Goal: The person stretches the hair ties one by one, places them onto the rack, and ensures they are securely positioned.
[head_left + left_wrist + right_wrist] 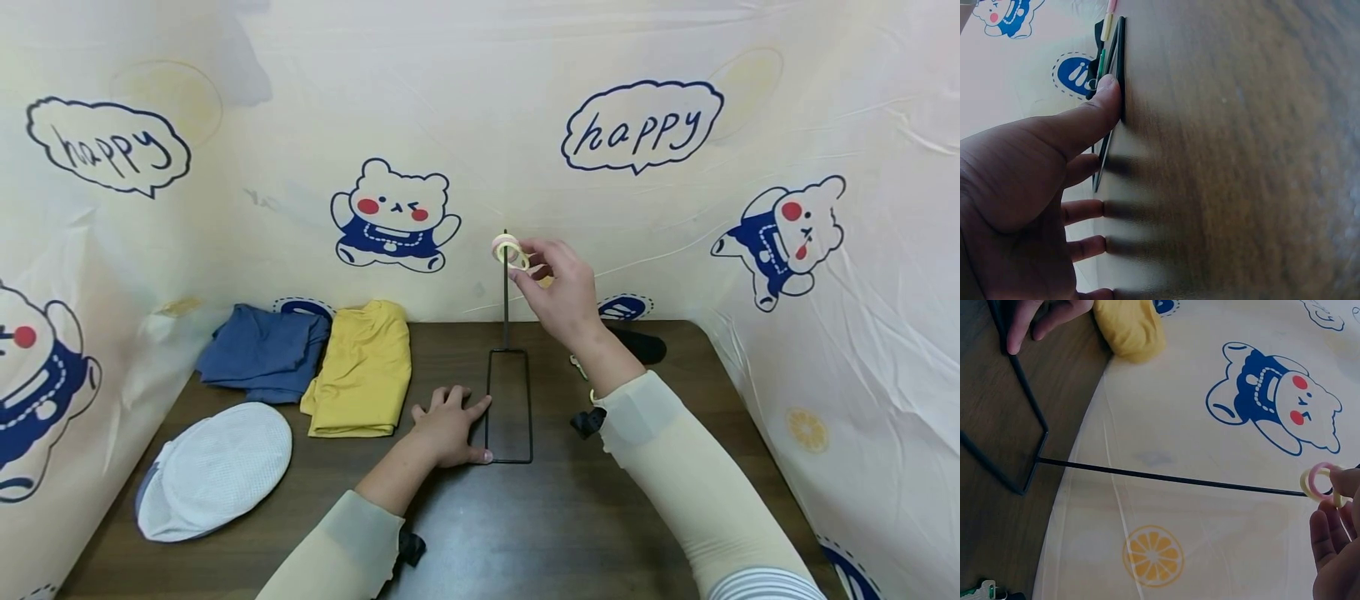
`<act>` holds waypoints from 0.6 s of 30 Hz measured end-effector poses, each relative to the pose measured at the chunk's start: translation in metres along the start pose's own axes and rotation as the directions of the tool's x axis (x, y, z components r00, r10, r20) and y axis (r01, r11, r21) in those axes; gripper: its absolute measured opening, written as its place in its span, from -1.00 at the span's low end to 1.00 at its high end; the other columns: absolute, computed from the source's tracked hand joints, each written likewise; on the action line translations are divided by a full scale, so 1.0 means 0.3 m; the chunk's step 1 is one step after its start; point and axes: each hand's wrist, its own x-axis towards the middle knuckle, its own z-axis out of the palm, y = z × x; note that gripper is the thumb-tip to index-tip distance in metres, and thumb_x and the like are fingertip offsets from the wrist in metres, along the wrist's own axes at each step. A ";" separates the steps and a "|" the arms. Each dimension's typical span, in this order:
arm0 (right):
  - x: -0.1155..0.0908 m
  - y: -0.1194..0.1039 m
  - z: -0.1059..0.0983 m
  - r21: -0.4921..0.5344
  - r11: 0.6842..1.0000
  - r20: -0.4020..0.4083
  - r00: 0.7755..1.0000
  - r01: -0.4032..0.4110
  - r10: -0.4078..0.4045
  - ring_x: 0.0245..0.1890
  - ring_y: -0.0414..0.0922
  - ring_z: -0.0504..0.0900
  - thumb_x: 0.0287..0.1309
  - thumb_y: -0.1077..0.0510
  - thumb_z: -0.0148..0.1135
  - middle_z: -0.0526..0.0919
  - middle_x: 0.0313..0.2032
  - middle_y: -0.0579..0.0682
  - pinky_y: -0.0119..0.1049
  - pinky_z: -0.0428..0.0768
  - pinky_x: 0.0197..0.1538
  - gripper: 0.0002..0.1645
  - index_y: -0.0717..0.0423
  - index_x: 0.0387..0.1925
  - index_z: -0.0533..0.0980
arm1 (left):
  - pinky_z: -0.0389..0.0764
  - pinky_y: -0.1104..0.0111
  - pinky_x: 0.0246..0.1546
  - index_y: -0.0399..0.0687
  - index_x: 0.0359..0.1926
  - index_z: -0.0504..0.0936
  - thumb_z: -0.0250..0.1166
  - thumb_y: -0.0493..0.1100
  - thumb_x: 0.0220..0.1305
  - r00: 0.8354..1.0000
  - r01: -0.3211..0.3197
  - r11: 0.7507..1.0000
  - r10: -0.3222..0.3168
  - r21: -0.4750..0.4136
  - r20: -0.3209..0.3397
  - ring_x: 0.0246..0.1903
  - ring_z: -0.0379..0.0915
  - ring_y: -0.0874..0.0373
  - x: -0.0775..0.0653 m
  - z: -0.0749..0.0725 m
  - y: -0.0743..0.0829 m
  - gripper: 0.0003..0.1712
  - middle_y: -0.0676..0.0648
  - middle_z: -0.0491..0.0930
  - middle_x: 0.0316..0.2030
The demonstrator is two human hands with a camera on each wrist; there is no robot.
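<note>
A black wire stand (530,408) with a rectangular base and a thin upright rod (506,308) stands on the table. My left hand (447,429) rests at the left side of the base, fingers spread, the thumb (1105,94) pressing on the wire and the other fingertips on the wood. Up at the rod's tip my right hand (558,283) pinches small pink and pale yellow rings (517,260) between thumb and fingers. In the right wrist view the rings (1319,481) overlap the rod's end, and part of the right hand (1341,550) shows beside them.
Folded blue cloth (266,350) and folded yellow cloth (363,371) lie at the back left. A white cap (225,467) is nearer on the left. Behind my right forearm lies a black object (645,344). A printed sheet (487,108) hangs behind the brown table (480,533).
</note>
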 end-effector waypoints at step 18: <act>-0.136 0.063 -0.065 0.050 0.998 -0.006 0.999 0.042 -0.042 -0.17 0.00 0.72 0.15 0.25 0.56 0.70 -0.04 0.13 -0.11 0.72 -0.11 -0.53 0.25 0.10 0.64 | 0.12 -0.50 0.21 0.39 0.63 0.15 0.42 0.46 0.14 1.000 0.007 1.000 -0.007 0.006 0.006 0.51 -0.10 -0.31 0.002 0.003 -0.004 0.12 -0.13 0.08 0.55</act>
